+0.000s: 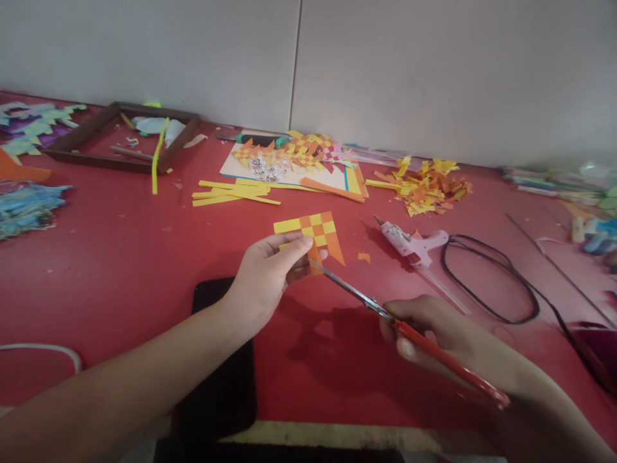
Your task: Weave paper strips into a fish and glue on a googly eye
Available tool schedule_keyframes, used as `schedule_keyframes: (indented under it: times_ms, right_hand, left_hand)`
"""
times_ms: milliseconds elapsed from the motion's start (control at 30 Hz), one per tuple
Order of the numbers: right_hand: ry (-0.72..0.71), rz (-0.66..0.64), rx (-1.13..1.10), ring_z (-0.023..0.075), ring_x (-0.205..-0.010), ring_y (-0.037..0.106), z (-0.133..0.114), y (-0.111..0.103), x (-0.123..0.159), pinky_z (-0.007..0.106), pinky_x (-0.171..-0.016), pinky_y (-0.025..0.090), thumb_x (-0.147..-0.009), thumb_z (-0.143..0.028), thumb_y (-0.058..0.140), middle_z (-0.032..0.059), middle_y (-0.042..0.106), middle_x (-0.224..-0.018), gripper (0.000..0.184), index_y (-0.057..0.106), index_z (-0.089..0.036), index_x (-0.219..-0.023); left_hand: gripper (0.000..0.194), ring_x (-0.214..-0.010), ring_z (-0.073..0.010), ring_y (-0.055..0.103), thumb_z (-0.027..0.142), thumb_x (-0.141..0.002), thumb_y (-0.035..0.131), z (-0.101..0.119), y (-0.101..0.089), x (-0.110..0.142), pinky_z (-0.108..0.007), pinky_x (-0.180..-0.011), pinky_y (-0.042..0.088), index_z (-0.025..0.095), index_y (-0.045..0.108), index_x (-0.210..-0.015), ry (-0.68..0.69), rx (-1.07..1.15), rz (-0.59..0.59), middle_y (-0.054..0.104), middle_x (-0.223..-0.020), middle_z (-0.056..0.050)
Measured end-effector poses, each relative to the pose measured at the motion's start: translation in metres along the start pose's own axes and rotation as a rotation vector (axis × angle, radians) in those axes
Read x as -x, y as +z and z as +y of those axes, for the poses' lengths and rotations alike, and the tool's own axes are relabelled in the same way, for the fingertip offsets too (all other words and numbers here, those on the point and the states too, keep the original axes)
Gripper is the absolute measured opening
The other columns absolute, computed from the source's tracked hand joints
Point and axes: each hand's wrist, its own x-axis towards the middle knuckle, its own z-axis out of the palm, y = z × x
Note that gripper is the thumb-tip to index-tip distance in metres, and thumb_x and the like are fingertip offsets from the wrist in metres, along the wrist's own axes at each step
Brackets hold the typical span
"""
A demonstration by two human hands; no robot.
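The left hand (270, 270) pinched the weave (315, 228) between thumb and fingers above the middle of the table (144, 257), its yellow and orange squares facing up and its loose ends sticking out to the left and near side. The right hand (434, 325) was closed round the red handles of the scissors (354, 292), whose tips were at an orange end on the weave's near side; whether they touched it could not be told. A black phone (226, 379) lay near, partly under the left forearm. To the right lay a pink glue gun (414, 244). Farther off were yellow strips (231, 193), a heap of cuttings (429, 186) to their right, and, far left, a brown frame (106, 162).
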Motion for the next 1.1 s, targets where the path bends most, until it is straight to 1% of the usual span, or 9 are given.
schedule_keyframes:
  times_ms: [200,333,433,533,700,867,967,1100]
  right_hand:
    - [-0.02,0.025,-0.002,0.0106,-0.059,0.033,0.001,0.002,0.0,0.025,-0.052,0.026,-0.088,-0.073,0.046,-0.0021,0.042,-0.065,0.057,0.052,-0.018,-0.074]
    - [0.006,0.021,-0.015,0.0103,-0.058,0.032,-0.001,0.001,-0.001,0.025,-0.052,0.027,-0.086,-0.075,0.046,-0.0027,0.04,-0.064,0.059,0.05,-0.018,-0.071]
    - [0.032,0.007,-0.021,0.0101,-0.058,0.032,-0.004,0.0,-0.002,0.025,-0.052,0.026,-0.085,-0.077,0.045,-0.0033,0.039,-0.063,0.061,0.048,-0.018,-0.069]
    - [0.048,-0.001,-0.041,0.0096,-0.057,0.03,-0.004,0.0,-0.003,0.025,-0.052,0.024,-0.082,-0.079,0.049,-0.0042,0.036,-0.061,0.062,0.045,-0.018,-0.067]
    - [0.06,-0.002,-0.062,0.0095,-0.057,0.03,0.001,0.001,-0.003,0.025,-0.051,0.024,-0.082,-0.076,0.052,-0.0041,0.036,-0.061,0.06,0.045,-0.018,-0.067]
    - [0.057,0.019,-0.052,0.0093,-0.058,0.027,0.001,0.002,-0.004,0.024,-0.051,0.023,-0.082,-0.073,0.054,-0.0049,0.032,-0.061,0.058,0.043,-0.019,-0.065]
    - [0.04,0.017,-0.039,0.0092,-0.057,0.028,0.002,0.002,-0.004,0.024,-0.05,0.023,-0.083,-0.072,0.054,-0.0047,0.034,-0.061,0.057,0.045,-0.019,-0.066]
    - [0.043,0.024,-0.032,0.0089,-0.056,0.028,0.007,0.002,-0.003,0.024,-0.05,0.023,-0.082,-0.074,0.055,-0.0048,0.035,-0.06,0.058,0.047,-0.018,-0.066]
  left_hand:
    - [0.017,-0.073,-0.0166,0.071,0.029,-0.075,0.078,0.001,0.001,0.0,-0.029,-0.073,0.056,0.015,0.068,-0.078,-0.003,-0.009,0.006,0.075,-0.072,-0.004]
    - [0.018,-0.074,-0.0174,0.072,0.03,-0.074,0.079,0.001,0.002,-0.001,-0.03,-0.074,0.056,0.016,0.068,-0.077,0.007,-0.009,0.004,0.074,-0.071,-0.004]
    - [0.02,-0.071,-0.0164,0.072,0.031,-0.074,0.079,0.001,0.002,0.0,-0.029,-0.073,0.057,0.015,0.069,-0.077,0.004,-0.016,-0.003,0.074,-0.07,-0.004]
    - [0.019,-0.071,-0.0156,0.071,0.031,-0.074,0.079,0.002,0.001,0.0,-0.028,-0.074,0.057,0.015,0.069,-0.078,-0.002,-0.015,-0.005,0.075,-0.071,-0.004]
    - [0.02,-0.067,-0.0142,0.069,0.03,-0.073,0.08,0.002,0.001,0.0,-0.029,-0.075,0.057,0.014,0.069,-0.078,0.001,-0.016,-0.005,0.074,-0.069,-0.004]
    - [0.018,-0.062,-0.0126,0.065,0.03,-0.074,0.079,0.002,0.001,0.0,-0.03,-0.075,0.056,0.015,0.07,-0.077,0.01,-0.029,-0.007,0.074,-0.069,-0.004]
    - [0.017,-0.062,-0.0126,0.065,0.029,-0.074,0.079,0.002,0.001,-0.001,-0.031,-0.075,0.056,0.015,0.07,-0.077,0.007,-0.022,0.001,0.074,-0.07,-0.005]
    - [0.017,-0.064,-0.0122,0.066,0.029,-0.075,0.079,0.002,-0.001,-0.001,-0.028,-0.073,0.056,0.015,0.07,-0.078,0.007,-0.017,0.0,0.074,-0.069,-0.004]
